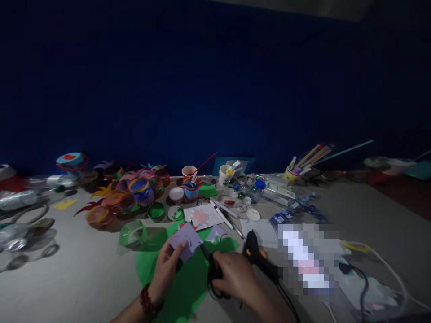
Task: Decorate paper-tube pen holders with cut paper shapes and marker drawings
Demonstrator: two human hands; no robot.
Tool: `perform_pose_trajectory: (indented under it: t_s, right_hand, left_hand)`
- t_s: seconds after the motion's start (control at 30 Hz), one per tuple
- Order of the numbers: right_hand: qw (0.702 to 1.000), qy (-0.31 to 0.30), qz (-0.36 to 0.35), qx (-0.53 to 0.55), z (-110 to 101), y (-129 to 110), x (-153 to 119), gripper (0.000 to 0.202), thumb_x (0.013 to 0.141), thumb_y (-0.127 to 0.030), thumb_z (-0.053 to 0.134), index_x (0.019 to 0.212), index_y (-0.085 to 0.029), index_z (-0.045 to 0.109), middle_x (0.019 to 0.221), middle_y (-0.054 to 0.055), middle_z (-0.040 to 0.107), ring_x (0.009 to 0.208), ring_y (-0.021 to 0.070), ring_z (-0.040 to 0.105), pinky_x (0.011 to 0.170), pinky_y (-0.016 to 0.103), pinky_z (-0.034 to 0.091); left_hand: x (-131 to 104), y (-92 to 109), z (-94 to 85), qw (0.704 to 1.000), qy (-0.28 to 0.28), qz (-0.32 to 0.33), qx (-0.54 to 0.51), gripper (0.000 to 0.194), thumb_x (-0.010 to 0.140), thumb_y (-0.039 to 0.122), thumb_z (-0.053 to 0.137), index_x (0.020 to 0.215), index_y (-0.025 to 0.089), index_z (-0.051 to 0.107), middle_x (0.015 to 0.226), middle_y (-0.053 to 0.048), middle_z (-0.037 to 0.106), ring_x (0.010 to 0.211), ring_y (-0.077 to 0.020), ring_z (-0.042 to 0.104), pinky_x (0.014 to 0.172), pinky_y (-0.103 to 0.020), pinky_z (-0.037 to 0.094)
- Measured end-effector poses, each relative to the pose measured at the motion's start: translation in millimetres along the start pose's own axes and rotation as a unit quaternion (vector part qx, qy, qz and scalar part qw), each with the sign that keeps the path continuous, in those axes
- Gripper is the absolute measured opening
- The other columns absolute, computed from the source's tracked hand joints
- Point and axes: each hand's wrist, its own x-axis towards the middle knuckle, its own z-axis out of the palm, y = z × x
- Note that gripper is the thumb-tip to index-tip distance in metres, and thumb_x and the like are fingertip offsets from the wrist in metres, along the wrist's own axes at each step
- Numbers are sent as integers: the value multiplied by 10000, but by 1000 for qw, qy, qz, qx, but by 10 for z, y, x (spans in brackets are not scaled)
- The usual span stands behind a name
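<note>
Between the thumb and fingers of my left hand (pixel 168 260) is a piece of purple paper (pixel 186 240), held above a large green sheet (pixel 188 282). My right hand (pixel 235 273) is closed round the black handles of a pair of scissors (pixel 215 280). The scissor blades point up and left toward the right edge of the purple paper; whether they touch it I cannot tell. Another purple scrap (pixel 215 233) lies behind on the green sheet. A black glue gun (pixel 257 255) rests just right of my right hand.
Painted cups (pixel 141 190) with paper crests stand at the back left. A clear green-tinted cup (pixel 133 234) sits left of the green sheet. Markers (pixel 224 215) and paint jars (pixel 156 211) lie behind my hands. Plastic bottles (pixel 278 193) and cables (pixel 387 264) are on the right.
</note>
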Motion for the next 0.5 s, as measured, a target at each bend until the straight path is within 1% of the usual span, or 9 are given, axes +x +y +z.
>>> perform_pose_trajectory:
  t_s: [0.13,0.2,0.23,0.3,0.37,0.4,0.43,0.47,0.5]
  right_hand:
    - [997,-9,-14,71,-96,16,-91,203,672,-287,738,858,-241,671,742,-4,708,718,205,656,562,243,315]
    - [991,6,-20,131,-164,81,-152,138,730,-307,713,842,-246,662,729,-19,700,696,183,650,566,233,340]
    - [986,28,-21,162,-196,149,-182,103,775,-321,680,843,-247,656,742,-19,704,695,178,653,577,232,365]
    - [973,98,-8,208,-254,381,-239,132,877,-361,567,871,-253,643,785,-5,718,723,188,668,621,246,427]
    - [952,209,45,218,-298,746,-294,233,928,-413,461,924,-252,629,864,39,741,770,219,681,668,285,483]
    - [938,272,89,197,-313,967,-323,266,932,-429,433,976,-247,622,941,70,747,816,241,687,704,314,503]
    - [916,338,138,165,-324,1202,-354,298,930,-431,407,1021,-232,610,1002,108,743,840,263,691,736,351,517]
    - [896,388,175,124,-329,1437,-385,319,924,-418,384,1035,-213,601,1024,143,738,839,284,693,755,387,525]
    - [885,416,195,75,-326,1660,-416,326,918,-391,365,1037,-196,597,1036,170,734,864,308,692,775,422,526]
  left_hand:
    - [-4,11,1,1000,-14,-6,1,456,692,435,819,1053,170,729,1020,-89,780,980,-279,708,808,-306,566]
    - [-8,14,-3,1000,-19,-13,0,442,711,426,810,1061,171,723,1024,-84,779,982,-273,706,804,-296,562]
    - [-10,15,-4,1000,-19,-15,-3,439,714,421,810,1064,171,721,1018,-80,780,980,-269,706,806,-293,560]
    - [-12,17,-6,1000,-12,-14,-7,444,707,418,816,1061,168,721,996,-77,781,966,-266,706,809,-296,558]
    - [-13,21,-5,1000,-4,-13,-4,446,692,419,825,1045,164,725,973,-76,782,953,-267,705,814,-304,558]
    - [-13,25,-4,1000,-2,-12,-1,436,688,420,827,1028,165,729,961,-75,782,944,-266,705,817,-306,558]
    - [-13,28,-2,1000,0,-12,1,421,685,423,828,1007,169,735,951,-73,782,934,-264,705,818,-307,558]
    - [-14,32,-1,1000,0,-13,3,408,683,425,829,991,174,739,947,-70,782,922,-260,706,820,-307,558]
    - [-16,36,1,1000,0,-12,3,404,678,428,831,982,178,741,947,-70,782,910,-257,707,819,-307,558]
